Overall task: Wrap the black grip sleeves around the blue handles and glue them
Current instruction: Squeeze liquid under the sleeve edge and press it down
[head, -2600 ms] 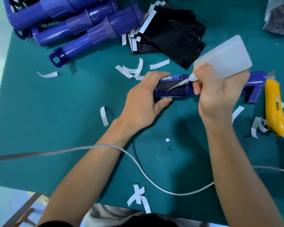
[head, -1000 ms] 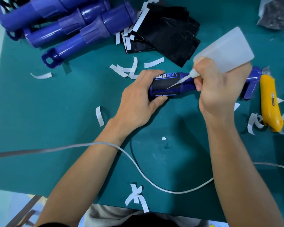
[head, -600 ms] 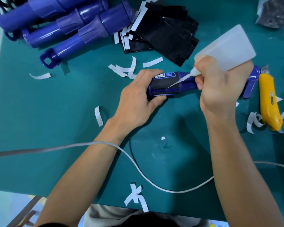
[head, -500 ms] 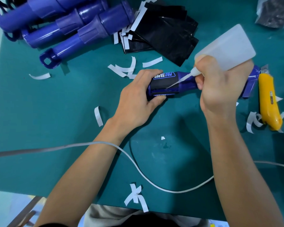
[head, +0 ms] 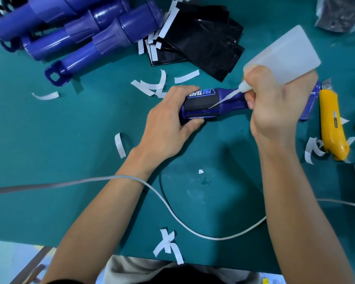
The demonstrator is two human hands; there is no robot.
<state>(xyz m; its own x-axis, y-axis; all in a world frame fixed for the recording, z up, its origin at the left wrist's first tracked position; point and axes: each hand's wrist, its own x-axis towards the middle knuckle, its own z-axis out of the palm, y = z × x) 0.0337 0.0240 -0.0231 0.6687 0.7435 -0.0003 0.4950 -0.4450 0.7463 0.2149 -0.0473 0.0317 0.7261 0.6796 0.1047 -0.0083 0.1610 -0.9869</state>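
Head view: the blue handle (head: 232,105) lies on the green counter (head: 70,160), long axis running left to right, with the black grip sleeve (head: 199,103) wrapped round its left end. The left hand (head: 168,128) curls thumb and fingers (head: 180,90) round that sleeved end. Over the handle's right half, the right hand (head: 275,103) grips a translucent glue bottle (head: 285,52) in a closed fist, its thin nozzle (head: 225,98) slanting down-left onto the sleeve's seam. The glue bead probably has to follow the handle's axis.
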